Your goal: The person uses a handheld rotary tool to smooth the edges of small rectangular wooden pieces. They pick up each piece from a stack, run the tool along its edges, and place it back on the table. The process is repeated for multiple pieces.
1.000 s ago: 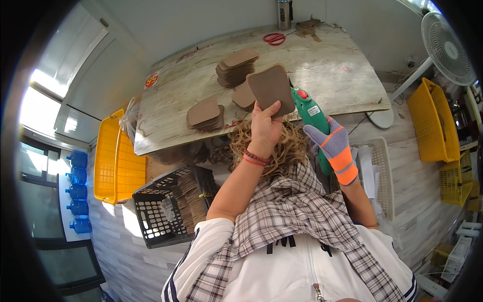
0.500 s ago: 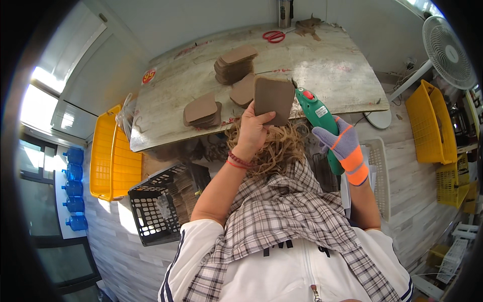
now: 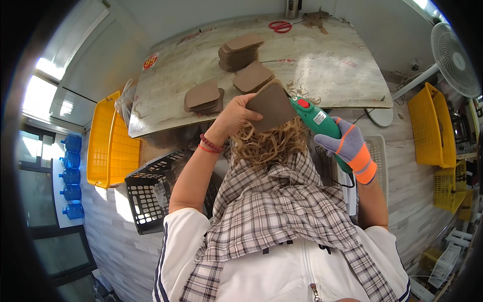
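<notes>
My bare left hand [image 3: 235, 115] pinches a brown pad with rounded corners [image 3: 274, 107], thumb on its top, above my lap. Wrapped in a grey and orange work glove, my right hand [image 3: 347, 143] grips green handheld electric scissors [image 3: 316, 117]. The tool's dark tip meets the pad's right edge. Below the pad, curly brown trimmings [image 3: 266, 143] lie heaped on my checked apron [image 3: 271, 194]. On the table, just beyond my left hand, are a low stack of similar pads [image 3: 203, 95], another pad pile [image 3: 253, 78] and a taller stack [image 3: 240, 53].
The worn table [image 3: 171, 83] carries red-handled scissors [image 3: 280, 26] and brown scraps [image 3: 317, 19] at its far edge. A black crate [image 3: 146, 201] and yellow basket [image 3: 113, 151] stand at left. To the right are a light crate [image 3: 378, 151], white fan [image 3: 453, 60] and yellow basket [image 3: 430, 126].
The pad has turned and tilted, with my left hand now at its left side. The electric scissors stay against its edge, and more trimmings show near the tool.
</notes>
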Available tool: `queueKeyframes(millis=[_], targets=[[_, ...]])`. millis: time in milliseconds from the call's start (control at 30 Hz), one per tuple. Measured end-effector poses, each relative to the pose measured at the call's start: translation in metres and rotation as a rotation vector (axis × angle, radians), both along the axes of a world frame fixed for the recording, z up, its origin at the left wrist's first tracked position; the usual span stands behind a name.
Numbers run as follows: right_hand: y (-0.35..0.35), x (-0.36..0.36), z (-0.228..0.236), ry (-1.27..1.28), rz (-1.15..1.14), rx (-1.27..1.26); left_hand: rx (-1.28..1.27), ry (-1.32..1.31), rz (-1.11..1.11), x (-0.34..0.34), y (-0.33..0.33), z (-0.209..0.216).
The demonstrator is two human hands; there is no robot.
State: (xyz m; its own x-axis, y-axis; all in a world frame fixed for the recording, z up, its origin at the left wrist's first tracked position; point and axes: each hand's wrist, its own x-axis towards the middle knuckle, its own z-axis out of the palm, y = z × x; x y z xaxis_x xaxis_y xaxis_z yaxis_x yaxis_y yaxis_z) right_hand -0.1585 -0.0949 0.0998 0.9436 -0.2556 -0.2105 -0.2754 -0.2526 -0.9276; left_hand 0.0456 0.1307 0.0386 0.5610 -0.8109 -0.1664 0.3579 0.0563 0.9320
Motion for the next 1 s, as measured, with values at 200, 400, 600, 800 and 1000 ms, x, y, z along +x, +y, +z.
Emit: queueKeyframes(millis=[200, 400, 600, 800, 1000], targets=[[0.005, 0.01, 0.0, 0.018, 0.001, 0.079, 0.056, -0.005, 0.011, -0.006, 0.004, -0.002], [0.004, 0.011, 0.005, 0.039, 0.053, 0.09, 0.245, -0.387, 0.114, 0.006, 0.021, 0.018], [0.002, 0.011, -0.001, 0.066, 0.116, 0.103, 0.026, -0.237, 0.264, 0.013, 0.034, 0.019], [0.002, 0.012, -0.009, 0.09, 0.16, 0.106, 0.02, -0.197, 0.215, 0.02, 0.039, 0.021], [0.005, 0.011, -0.01, 0.1, 0.199, 0.099, 0.058, -0.205, 0.118, 0.021, 0.042, 0.022]])
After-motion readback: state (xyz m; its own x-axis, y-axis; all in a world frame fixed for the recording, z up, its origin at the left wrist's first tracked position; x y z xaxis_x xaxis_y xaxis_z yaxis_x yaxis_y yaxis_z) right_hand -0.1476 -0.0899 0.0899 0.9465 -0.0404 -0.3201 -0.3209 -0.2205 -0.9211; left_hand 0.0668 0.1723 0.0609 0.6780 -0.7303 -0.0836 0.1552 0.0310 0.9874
